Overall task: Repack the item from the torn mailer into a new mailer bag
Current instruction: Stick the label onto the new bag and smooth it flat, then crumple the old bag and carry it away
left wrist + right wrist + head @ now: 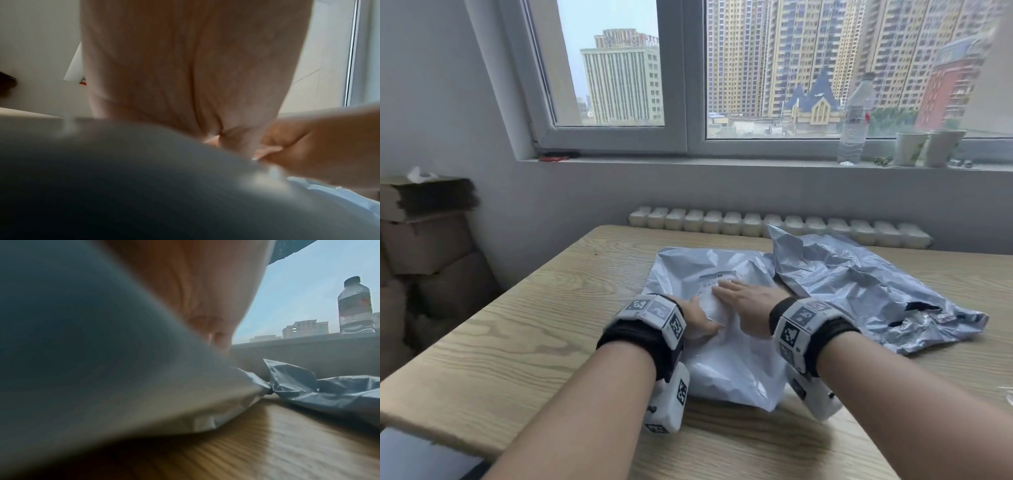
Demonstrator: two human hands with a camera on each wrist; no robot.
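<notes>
A pale grey mailer [736, 370], bulging with something inside, lies in the middle of the wooden table [517, 342]. My right hand [746, 301] lies flat on its upper part with the fingers straight, over a printed label. My left hand [697, 318] rests on the mailer beside it, thumb on top. A white fold hides its fingers. The wrist views show the same mailer [123, 178] [102, 369] close and blurred under each palm. A crumpled grey mailer [859, 284] with torn black holes lies to the right, also in the right wrist view [318, 391].
A clear water bottle [856, 116] and two paper cups [911, 147] stand on the window sill behind the table. Cardboard boxes [424, 240] are stacked at the left wall. A radiator [756, 222] runs along the far edge of the table.
</notes>
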